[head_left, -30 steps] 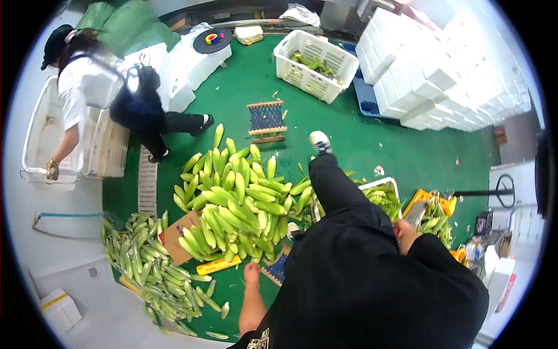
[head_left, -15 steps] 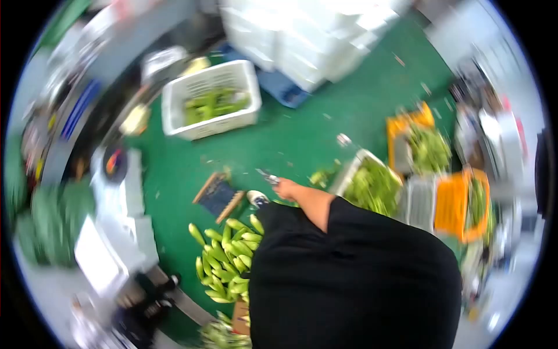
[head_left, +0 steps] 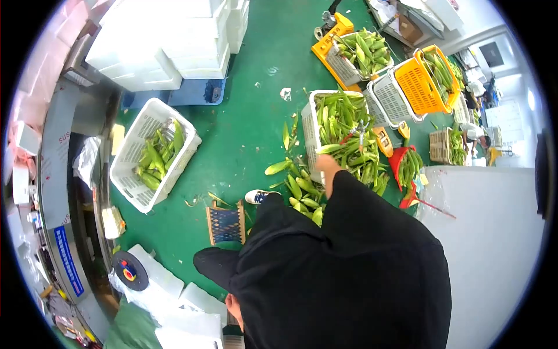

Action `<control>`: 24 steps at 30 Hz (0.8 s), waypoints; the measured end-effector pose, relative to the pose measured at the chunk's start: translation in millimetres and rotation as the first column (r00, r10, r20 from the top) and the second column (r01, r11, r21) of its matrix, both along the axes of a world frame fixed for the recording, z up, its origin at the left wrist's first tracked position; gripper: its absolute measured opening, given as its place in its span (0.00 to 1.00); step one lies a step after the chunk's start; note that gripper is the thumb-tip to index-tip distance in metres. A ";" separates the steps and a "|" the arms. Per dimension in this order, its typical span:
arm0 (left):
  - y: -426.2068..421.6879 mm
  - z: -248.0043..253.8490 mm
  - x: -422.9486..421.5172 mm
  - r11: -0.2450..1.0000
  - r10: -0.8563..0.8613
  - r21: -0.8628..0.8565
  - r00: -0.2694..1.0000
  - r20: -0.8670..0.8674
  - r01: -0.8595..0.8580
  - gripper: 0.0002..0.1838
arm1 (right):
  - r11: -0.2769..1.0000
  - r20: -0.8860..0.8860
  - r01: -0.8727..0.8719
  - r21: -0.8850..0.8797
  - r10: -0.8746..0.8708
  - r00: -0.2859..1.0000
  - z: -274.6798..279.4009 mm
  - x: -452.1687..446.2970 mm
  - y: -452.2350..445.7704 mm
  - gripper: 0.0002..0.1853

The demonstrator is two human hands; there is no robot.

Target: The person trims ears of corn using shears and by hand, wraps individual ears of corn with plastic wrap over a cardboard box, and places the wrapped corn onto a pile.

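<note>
White plastic crate (head_left: pixel 312 125), heaped with corn (head_left: pixel 343 110), sits right by your right hand (head_left: pixel 327 165), way nearer than your left hand (head_left: pixel 233 310) back by the foam boxes (head_left: pixel 200 302). One pale ear (head_left: pixel 329 149) lies crosswise just past your right fingertips; the red-handled tool (head_left: pixel 347 139) is farther out on the pile. Can't tell whether either hand's gripping anything.

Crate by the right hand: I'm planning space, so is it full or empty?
Full: the crate is heaped with green leaves, which hide its bottom.

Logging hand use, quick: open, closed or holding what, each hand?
Left hand: partly hidden by black clothing; cannot tell.
Right hand: near the white crate; grip cannot be told.
</note>
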State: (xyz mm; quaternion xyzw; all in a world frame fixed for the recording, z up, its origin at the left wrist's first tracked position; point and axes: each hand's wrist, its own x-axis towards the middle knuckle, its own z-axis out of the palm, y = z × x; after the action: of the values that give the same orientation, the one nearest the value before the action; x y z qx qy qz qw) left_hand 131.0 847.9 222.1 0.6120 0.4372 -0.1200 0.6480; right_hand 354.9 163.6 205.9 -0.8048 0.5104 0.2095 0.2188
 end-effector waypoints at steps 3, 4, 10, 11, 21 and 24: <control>69.2 -41.7 35.2 0.850 -0.450 0.219 0.876 -0.171 0.480 0.15 | 0.780 0.035 -0.608 0.149 0.610 0.791 -126.4 64.5 101.6 0.22; 80.6 -40.6 54.4 0.881 -0.405 0.190 0.899 -0.170 0.433 0.16 | 0.777 0.086 -0.583 0.236 0.581 0.809 -113.8 95.0 159.2 0.26; 189.3 -28.2 141.5 0.889 -0.417 0.150 0.901 -0.120 0.431 0.17 | 0.405 0.417 -0.866 0.293 0.761 0.497 -78.5 203.2 476.8 0.29; 199.0 -13.6 143.5 0.955 -0.262 0.155 0.965 0.025 0.255 0.19 | 0.392 0.413 -0.840 0.374 0.741 0.530 -54.8 213.1 516.3 0.29; 360.1 36.8 86.5 0.883 0.199 0.468 0.939 -0.281 -0.047 0.21 | 0.376 0.804 -0.846 -0.378 -0.320 -0.501 366.8 362.9 843.7 0.06; 356.1 27.0 58.5 0.786 0.519 0.500 0.828 -0.214 -0.363 0.19 | 0.233 0.255 -0.737 -0.634 -0.837 -0.484 508.0 354.4 874.1 0.14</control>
State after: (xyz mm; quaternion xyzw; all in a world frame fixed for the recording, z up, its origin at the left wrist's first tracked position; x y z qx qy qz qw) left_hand 189.5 1204.0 249.1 0.5900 0.6904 0.0349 0.4171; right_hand 709.3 1037.6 713.9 0.1824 0.6022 0.3081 -0.7136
